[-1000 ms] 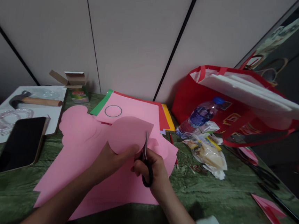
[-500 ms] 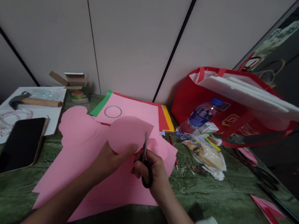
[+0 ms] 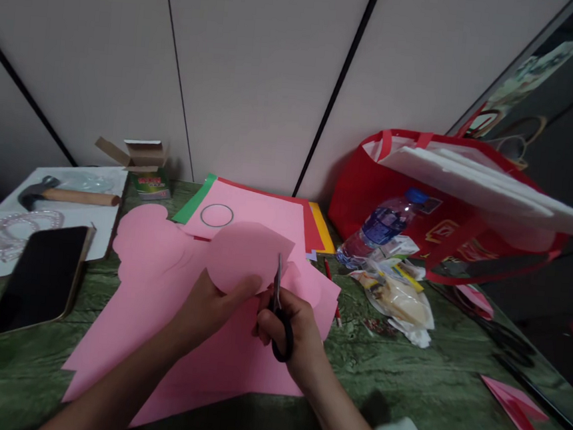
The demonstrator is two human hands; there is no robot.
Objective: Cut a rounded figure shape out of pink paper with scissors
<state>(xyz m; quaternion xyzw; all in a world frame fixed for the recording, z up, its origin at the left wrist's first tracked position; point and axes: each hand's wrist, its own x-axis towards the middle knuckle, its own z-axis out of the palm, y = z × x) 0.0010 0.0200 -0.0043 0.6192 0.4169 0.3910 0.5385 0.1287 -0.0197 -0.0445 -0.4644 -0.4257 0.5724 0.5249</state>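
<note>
In the middle of the view, my left hand (image 3: pixel 218 306) pinches a rounded piece of pink paper (image 3: pixel 245 255) between thumb and fingers. The paper is curved along its left side and comes to a corner at the upper right. My right hand (image 3: pixel 296 330) grips black-handled scissors (image 3: pixel 283 338), whose blades point up at the paper's right edge. Whether the blades are fully closed is hard to see. Beneath both hands lie large overlapping pink sheets (image 3: pixel 127 321), some with rounded outlines at the left.
Behind are coloured sheets with a ring (image 3: pixel 218 204) on top. To the left lie a phone (image 3: pixel 40 280), a hammer (image 3: pixel 77 197) and an open small box (image 3: pixel 152 180). At right stand a water bottle (image 3: pixel 380 226) and red bag (image 3: pixel 359 188), with food packaging (image 3: pixel 400 295) in front.
Very little differs. The scissors and my right hand have shifted minutely at the paper's right edge; my left hand keeps its hold on the pink paper.
</note>
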